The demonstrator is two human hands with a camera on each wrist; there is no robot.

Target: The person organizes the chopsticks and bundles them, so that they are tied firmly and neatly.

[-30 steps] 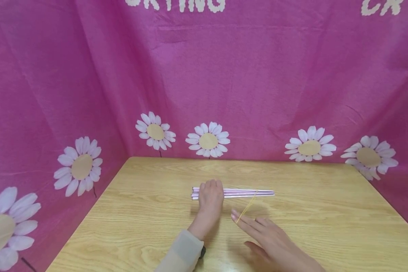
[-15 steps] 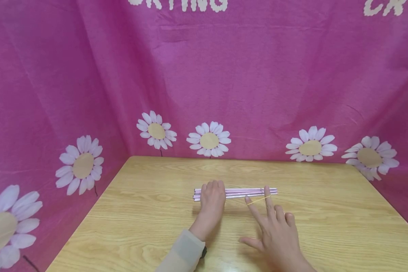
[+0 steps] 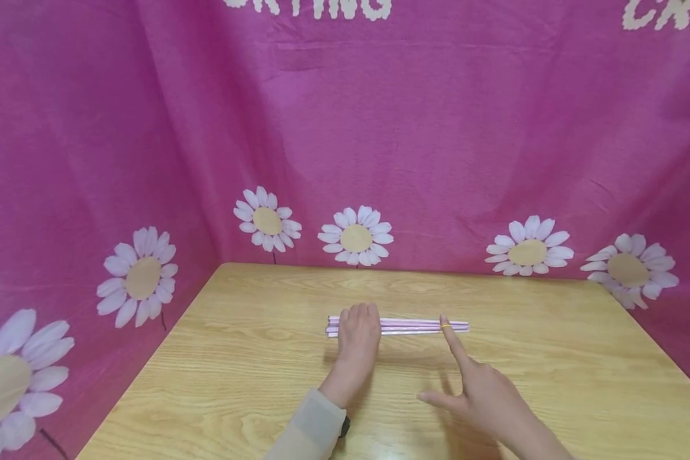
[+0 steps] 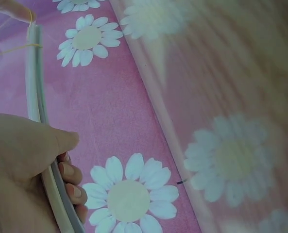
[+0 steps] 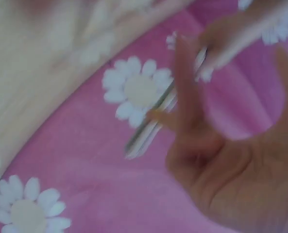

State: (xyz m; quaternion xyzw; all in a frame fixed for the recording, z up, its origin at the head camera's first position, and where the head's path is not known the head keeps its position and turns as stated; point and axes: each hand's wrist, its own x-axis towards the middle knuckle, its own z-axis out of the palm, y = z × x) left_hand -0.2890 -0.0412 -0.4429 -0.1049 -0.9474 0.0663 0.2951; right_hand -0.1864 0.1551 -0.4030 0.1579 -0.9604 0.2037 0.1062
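My left hand (image 3: 359, 332) grips a bundle of slim pinkish-white chopsticks (image 3: 411, 326) near their thicker left end. In the left wrist view the fingers curl round the chopsticks (image 4: 33, 82). A yellow rubber band (image 3: 445, 326) lies across the bundle near its tapered right end and loops on my right index finger. Part of the band (image 4: 13, 49) shows stretched off to the side of the sticks. My right hand (image 3: 485, 390) has its index finger straight over the chopsticks and its thumb held out; the other fingers are folded or hidden. The right wrist view is blurred.
A light wood-grain table (image 3: 236, 358) lies beneath both hands. Behind and beside it hangs a magenta cloth (image 3: 425, 140) with white daisies and pale lettering. A beige sleeve (image 3: 310, 425) covers my left forearm, with a dark object at the wrist.
My right hand has moved to the chopsticks' tapered end. The band, stretched from bundle to fingers, then between two spread fingers, now sits at the index finger over the sticks. My left hand keeps its hold.
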